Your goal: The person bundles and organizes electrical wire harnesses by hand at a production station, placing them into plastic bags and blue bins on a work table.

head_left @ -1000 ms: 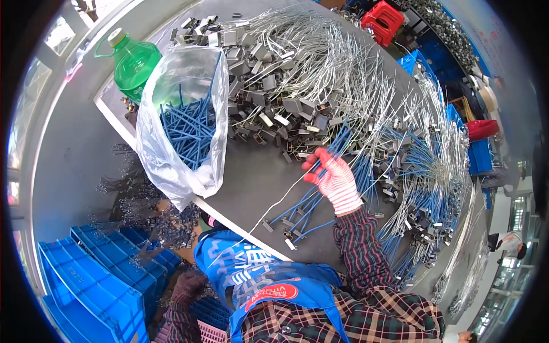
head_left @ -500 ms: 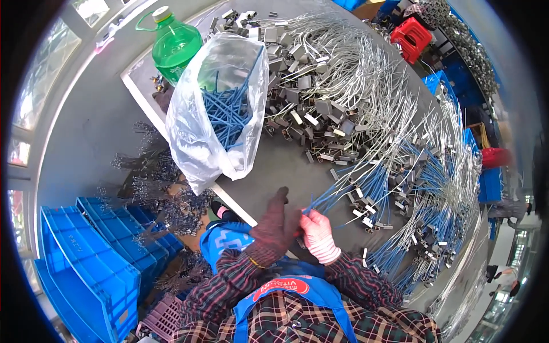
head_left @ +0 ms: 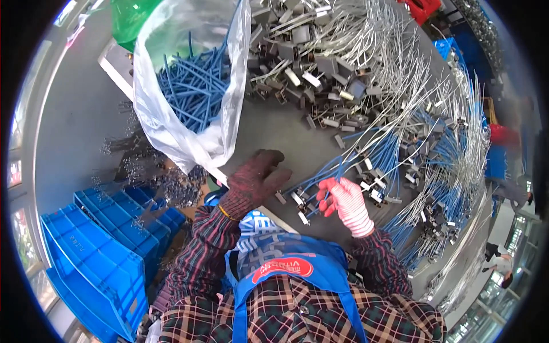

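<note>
My left hand (head_left: 260,180), in a dark maroon knitted glove, is open with its fingers apart over the grey table, just below the clear plastic bag (head_left: 234,128). That bag stands open and holds many short blue tubes (head_left: 197,86). My right hand (head_left: 346,206) wears a white and pink striped glove with red fingertips. Its fingers are slightly curled and apart, close beside wires with blue sleeves (head_left: 340,166); whether they touch is unclear. Small grey blocks with white ends (head_left: 303,217) lie at the wire ends left of this hand.
Grey block-shaped parts (head_left: 329,68) with pale wires (head_left: 400,74) are heaped across the far and right table. A green bottle (head_left: 128,23) stands behind the bag. Blue crates (head_left: 94,268) are stacked at lower left, near dark wiry pieces (head_left: 180,186). A red object (head_left: 504,135) is at far right.
My hands have moved apart, the left leftward and opening, the right rightward and slightly up. The right fingers have loosened from the blue-sleeved wire. The view has shifted closer to the table.
</note>
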